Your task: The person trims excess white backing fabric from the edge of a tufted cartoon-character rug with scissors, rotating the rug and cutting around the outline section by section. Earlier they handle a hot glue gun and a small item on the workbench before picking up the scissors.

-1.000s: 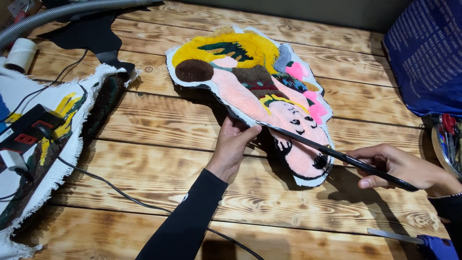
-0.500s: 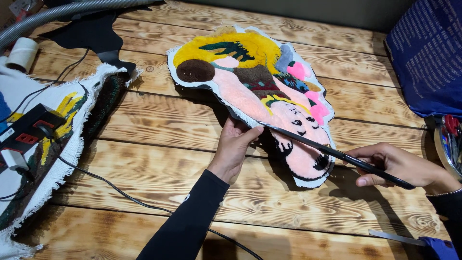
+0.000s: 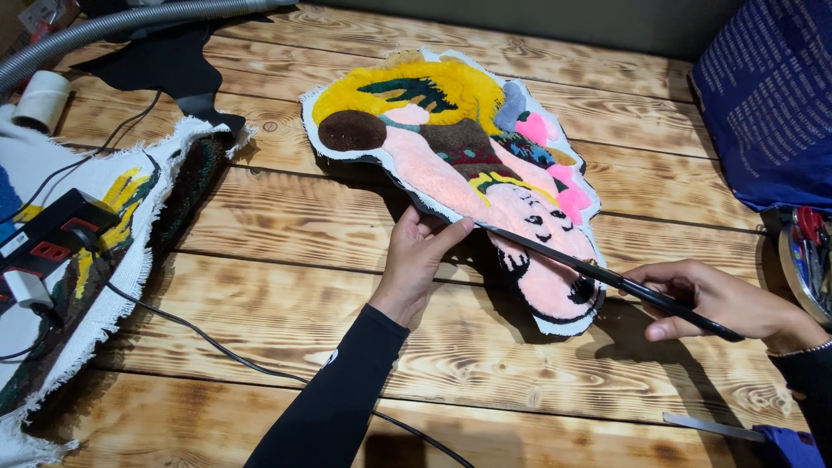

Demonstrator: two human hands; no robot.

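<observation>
Little has shifted since the earlier frames: the left hand (image 3: pixel 422 256) keeps its place at the near edge of the rug (image 3: pixel 459 156), and the right hand (image 3: pixel 719 302) still grips the long black tool (image 3: pixel 607 276) at much the same slant.

The rug, a tufted piece in yellow, pink, brown and green with a pale trimmed border, lies across the middle of the plank table (image 3: pixel 286 303). Its near edge is lifted slightly off the wood, which is why a shadow shows beneath it. The left hand's fingers are extended and close together under and against that edge, thumb on top, apparently propping it so the border stands free.

The right hand's fingers are curled around the tool's handle end, thumb along the top. The thin dark blade runs leftward along the rug's lower border to meet the left fingertips (whether it is scissors or a single blade cannot be told).

A second rug (image 3: pixel 104 260) with frayed white backing lies at the left, a black power strip (image 3: pixel 61 232) and cable on it. A grey hose (image 3: pixel 113 22) crosses the far corner.
</observation>
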